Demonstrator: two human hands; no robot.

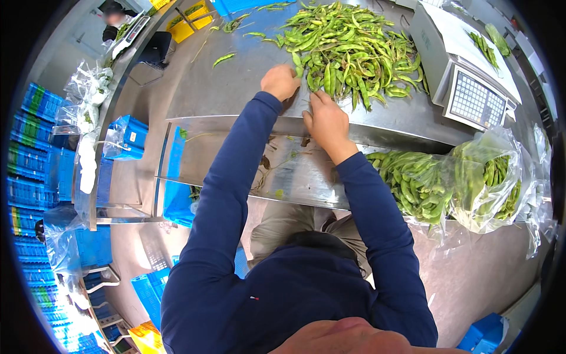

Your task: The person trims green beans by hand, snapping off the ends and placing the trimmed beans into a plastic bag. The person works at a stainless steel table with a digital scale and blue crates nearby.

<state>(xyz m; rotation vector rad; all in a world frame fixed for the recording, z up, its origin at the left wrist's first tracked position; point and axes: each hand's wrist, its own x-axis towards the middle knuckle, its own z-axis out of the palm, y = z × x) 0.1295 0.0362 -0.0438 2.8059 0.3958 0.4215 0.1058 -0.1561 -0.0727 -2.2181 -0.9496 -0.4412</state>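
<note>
A heap of flat green bean pods (353, 53) lies on the stainless steel table (194, 88), some pods browned at the edges. At the heap's lower left edge is my left hand (281, 82), its fingers curled; whether a pod is between them cannot be told. My right hand (328, 121) rests at the near edge of the heap, fingertips by the lowest pods, thumb apart; a thin stem may be at its fingertips. One loose pod (224, 59) lies to the left of the hands. Clear plastic bags of green pods (413, 181) stand on the right of the lower steel ledge.
A scale with a keypad (475, 99) stands at the right, some pods on its top. The lower steel ledge (305, 177) holds leaf and stem scraps. Blue crates (31, 166) are stacked far left, a blue bin (128, 137) nearer. Another person (116, 22) is at the upper left.
</note>
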